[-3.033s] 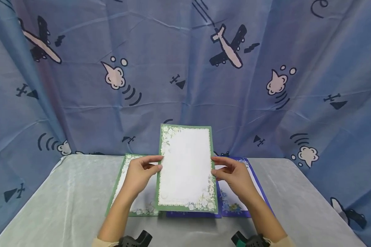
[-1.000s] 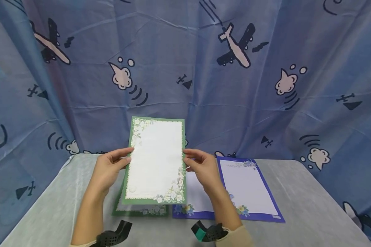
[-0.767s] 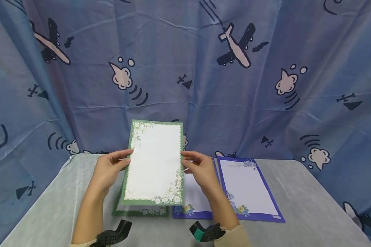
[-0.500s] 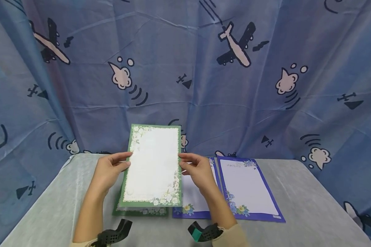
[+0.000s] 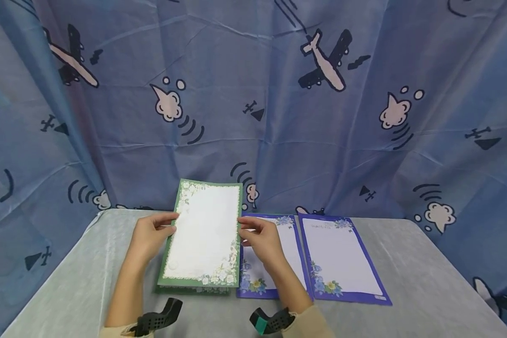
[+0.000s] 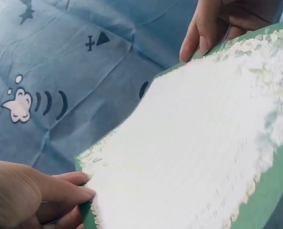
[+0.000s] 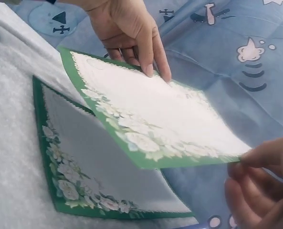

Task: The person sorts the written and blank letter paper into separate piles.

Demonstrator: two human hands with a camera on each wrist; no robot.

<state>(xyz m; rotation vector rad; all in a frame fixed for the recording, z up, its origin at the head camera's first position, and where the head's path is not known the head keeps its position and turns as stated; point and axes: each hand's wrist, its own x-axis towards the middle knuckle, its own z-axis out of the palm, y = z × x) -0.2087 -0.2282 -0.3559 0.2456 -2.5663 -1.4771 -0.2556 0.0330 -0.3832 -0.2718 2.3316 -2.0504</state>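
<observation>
A sheet of green-bordered floral stationery paper (image 5: pixel 204 230) is held up by its two long edges. My left hand (image 5: pixel 149 237) pinches its left edge between thumb and fingers, and my right hand (image 5: pixel 262 239) pinches the right edge. In the right wrist view the held sheet (image 7: pixel 146 105) hangs above a matching green-bordered sheet (image 7: pixel 98 162), apart from it and slightly bent. From the head, that lower sheet (image 5: pixel 213 290) is mostly hidden, with just its bottom edge showing.
Two blue-bordered floral sheets lie side by side on the grey-white table cover (image 5: pixel 410 272): one near the middle (image 5: pixel 270 267), the other to its right (image 5: pixel 342 258). Behind the table hangs a blue curtain (image 5: pixel 219 94) printed with airplanes and clouds.
Both hands have carried the green-bordered sheet leftward from the middle, over the matching one, and then lowered it. The right hand has uncovered more of the middle blue-bordered sheet.
</observation>
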